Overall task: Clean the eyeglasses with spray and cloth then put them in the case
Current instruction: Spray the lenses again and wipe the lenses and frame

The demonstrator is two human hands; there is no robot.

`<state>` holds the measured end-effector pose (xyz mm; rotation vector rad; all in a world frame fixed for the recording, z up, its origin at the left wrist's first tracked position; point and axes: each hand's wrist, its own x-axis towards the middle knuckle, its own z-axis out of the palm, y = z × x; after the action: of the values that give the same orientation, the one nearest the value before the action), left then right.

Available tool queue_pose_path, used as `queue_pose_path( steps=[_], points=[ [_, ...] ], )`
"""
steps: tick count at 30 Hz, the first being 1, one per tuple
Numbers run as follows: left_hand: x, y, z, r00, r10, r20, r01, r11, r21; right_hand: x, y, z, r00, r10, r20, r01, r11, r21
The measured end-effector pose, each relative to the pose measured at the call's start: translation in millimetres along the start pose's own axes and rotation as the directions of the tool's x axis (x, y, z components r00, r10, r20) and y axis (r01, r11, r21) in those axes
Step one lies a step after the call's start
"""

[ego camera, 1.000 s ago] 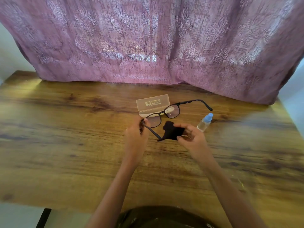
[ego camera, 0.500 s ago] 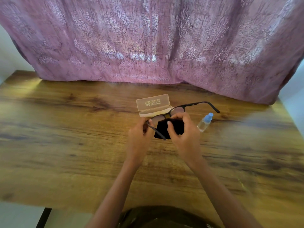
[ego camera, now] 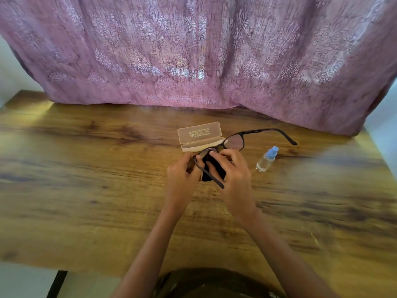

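Black-framed eyeglasses (ego camera: 237, 140) are held above the wooden table (ego camera: 86, 190), their arms unfolded. My left hand (ego camera: 182, 177) grips the frame at its left hinge, with one arm sticking out toward me. My right hand (ego camera: 232, 173) pinches a black cloth (ego camera: 212, 168) over the left lens, thumb on top. The right lens and the far arm stay uncovered. Behind the hands an open translucent beige case (ego camera: 199, 136) lies on the table, lid up. A small clear spray bottle (ego camera: 266, 160) with a blue cap stands to the right.
A pink patterned curtain (ego camera: 193, 50) hangs along the table's far edge. The table's near edge runs just in front of my body, and a black table leg (ego camera: 57, 283) shows at the lower left.
My right hand brought the black cloth up from below the glasses and folded it over the left lens. The glasses tilted and shifted slightly right. Case and bottle stayed put.
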<state>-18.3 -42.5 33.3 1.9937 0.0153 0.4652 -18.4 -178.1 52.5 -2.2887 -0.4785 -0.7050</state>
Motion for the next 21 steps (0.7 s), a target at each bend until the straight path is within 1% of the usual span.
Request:
queue_pose_path(
  steps=[3, 7, 12, 18, 21],
  points=[
    [-0.7, 0.7, -0.5, 1.0, 0.007, 0.007, -0.007, 1.0, -0.024, 0.4, -4.9, -1.0, 0.999, 0.01, 0.04, -0.011, 0.999, 0.038],
    [-0.8, -1.5, -2.1, 1.0, 0.021, -0.011, -0.021, 1.0, -0.008, -0.2, -9.0, -2.7, 0.995, -0.031, 0.093, 0.029, 0.999, 0.027],
    [-1.7, -2.8, -1.6, 1.0, 0.004, -0.027, -0.004, 1.0, -0.001, 6.1, -7.5, -3.3, 0.997, 0.018, 0.075, -0.018, 1.0, 0.002],
    [-1.2, -0.7, -1.8, 0.999, -0.022, -0.026, 0.021, 0.999, -0.032, 2.2, -9.3, -3.1, 0.995, -0.011, 0.101, 0.01, 1.0, 0.016],
    [0.1, -0.4, -2.6, 1.0, 0.019, -0.008, -0.019, 1.0, -0.011, 1.2, -11.1, -2.3, 0.996, -0.019, 0.087, 0.015, 0.999, 0.044]
  ],
)
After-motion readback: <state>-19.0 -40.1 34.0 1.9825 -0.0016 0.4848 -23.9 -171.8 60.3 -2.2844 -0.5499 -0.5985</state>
